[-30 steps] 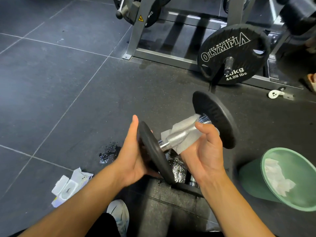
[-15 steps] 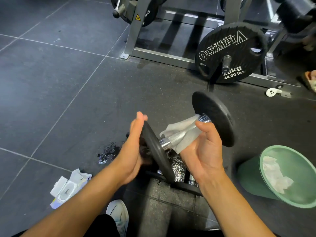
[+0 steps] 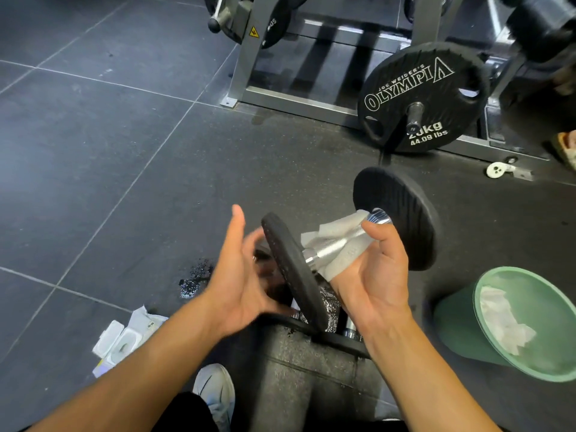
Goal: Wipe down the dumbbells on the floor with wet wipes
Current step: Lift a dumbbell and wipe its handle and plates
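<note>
Fingers (image 3: 378, 235) of right hand (image 3: 374, 275) pinch wipe (image 3: 339, 235) around dumbbell (image 3: 336, 244) handle.

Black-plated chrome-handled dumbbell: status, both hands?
Right hand gripping chrome handle through white wet wipe. Left hand open beside near plate, blurred. Black-plated dumbbell held off floor. Nothing in the way.

I'm looking into a gym — a weight room. A grey steel rack (image 3: 249, 57) is standing on dark rubber flooring (image 3: 280, 157) beside grey tile (image 3: 78, 135), and a black plate (image 3: 424, 98) marked OLYMPIA, 20kg, 44.09 lbs is hanging on a peg of it. More plates (image 3: 277, 23) are hanging higher up — and a plate-loaded dumbbell (image 3: 392, 213) is sitting in front of me.
</note>
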A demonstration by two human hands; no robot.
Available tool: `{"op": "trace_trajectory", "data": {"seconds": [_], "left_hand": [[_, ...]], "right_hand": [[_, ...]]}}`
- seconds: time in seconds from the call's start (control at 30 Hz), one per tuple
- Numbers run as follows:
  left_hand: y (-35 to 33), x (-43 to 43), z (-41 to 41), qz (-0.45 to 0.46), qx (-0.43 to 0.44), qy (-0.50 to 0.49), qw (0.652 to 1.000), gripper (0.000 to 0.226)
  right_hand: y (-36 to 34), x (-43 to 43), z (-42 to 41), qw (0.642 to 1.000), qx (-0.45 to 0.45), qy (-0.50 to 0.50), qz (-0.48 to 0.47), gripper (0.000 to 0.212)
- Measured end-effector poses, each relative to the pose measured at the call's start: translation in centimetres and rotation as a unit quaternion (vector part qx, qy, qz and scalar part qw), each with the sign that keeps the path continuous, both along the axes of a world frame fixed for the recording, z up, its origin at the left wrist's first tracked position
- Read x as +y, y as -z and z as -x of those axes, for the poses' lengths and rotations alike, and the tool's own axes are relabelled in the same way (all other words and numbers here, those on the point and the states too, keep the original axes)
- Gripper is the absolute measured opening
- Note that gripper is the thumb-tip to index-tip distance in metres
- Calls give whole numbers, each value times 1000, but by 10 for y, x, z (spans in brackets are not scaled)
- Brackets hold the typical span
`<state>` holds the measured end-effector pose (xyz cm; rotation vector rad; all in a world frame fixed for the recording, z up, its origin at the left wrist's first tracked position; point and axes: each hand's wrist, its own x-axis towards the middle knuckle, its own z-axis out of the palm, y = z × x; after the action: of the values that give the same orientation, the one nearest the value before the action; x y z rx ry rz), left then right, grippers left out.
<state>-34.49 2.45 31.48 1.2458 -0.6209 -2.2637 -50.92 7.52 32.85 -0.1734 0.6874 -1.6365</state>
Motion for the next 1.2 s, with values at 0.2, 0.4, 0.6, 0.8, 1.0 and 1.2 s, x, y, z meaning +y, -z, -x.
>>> {"op": "trace_trajectory", "data": {"seconds": [0.2,0.4,0.6,0.8,1.0,1.2], "left_hand": [[-20,12,12,46,26,16,998,61],[5,1,-7,627,-182,41,756,57],[-1,5,9,3,-24,1,1000,72],[1,16,9,162,8,-22,987,68],[14,9,-4,544,-164,-98,817,47],[-3,7,6,-62,10,15,998,78]], "right_hand": [[-1,-2,-3,999,4,-32,3,25],[11,-6,3,999,-24,-9,-20,22],[11,0,1,999,-4,-14,-30,12],[7,-3,4,1000,-13,-24,3,18],[7,-3,4,1000,-6,-6,-24,21],[6,-1,2,1000,-17,-18,-11,9]]}}
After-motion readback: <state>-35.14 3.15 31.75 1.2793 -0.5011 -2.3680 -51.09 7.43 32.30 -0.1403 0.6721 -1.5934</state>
